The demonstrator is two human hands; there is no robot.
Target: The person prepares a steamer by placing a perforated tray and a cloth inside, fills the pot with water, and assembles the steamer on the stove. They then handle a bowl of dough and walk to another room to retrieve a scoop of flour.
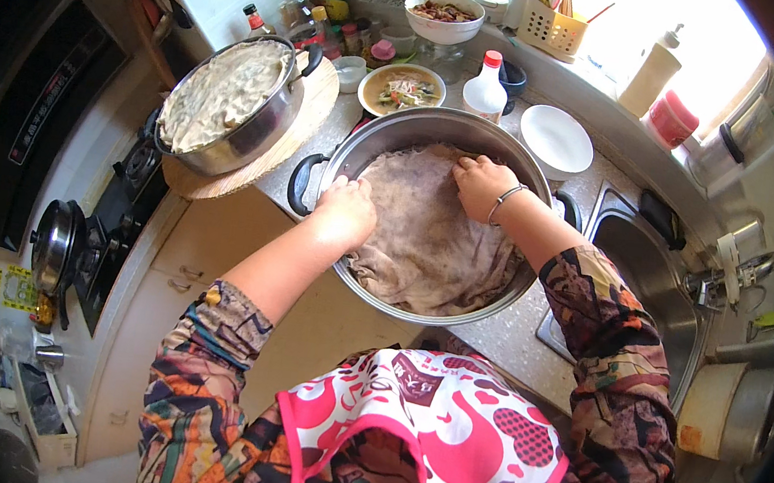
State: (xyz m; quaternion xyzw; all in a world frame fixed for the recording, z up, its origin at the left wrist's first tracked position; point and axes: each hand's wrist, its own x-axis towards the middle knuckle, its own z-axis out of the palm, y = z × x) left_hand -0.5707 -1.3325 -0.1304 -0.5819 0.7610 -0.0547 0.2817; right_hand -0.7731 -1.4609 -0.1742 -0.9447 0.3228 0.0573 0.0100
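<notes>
A wide steel steamer pot (504, 139) with black side handles stands on the counter, lined with a damp, stained brownish cloth (431, 225). At the pot's left inner edge, my left hand (348, 210) has its fingers curled on the cloth's border; whether it pinches the fabric I cannot tell. My right hand (483, 186), with a metal bangle at the wrist, rests its fingertips on the cloth near the back right. Folds of cloth bunch up along the front of the pot. Under the cloth, the pot's bottom is hidden.
At left, a second pot (250, 129) full of pale dough stands on a round woven board (316, 110). Behind are a soup bowl (381, 108), a white bottle (484, 95), a white plate (557, 140) and a bowl of food (444, 32). A steel sink (646, 269) lies right.
</notes>
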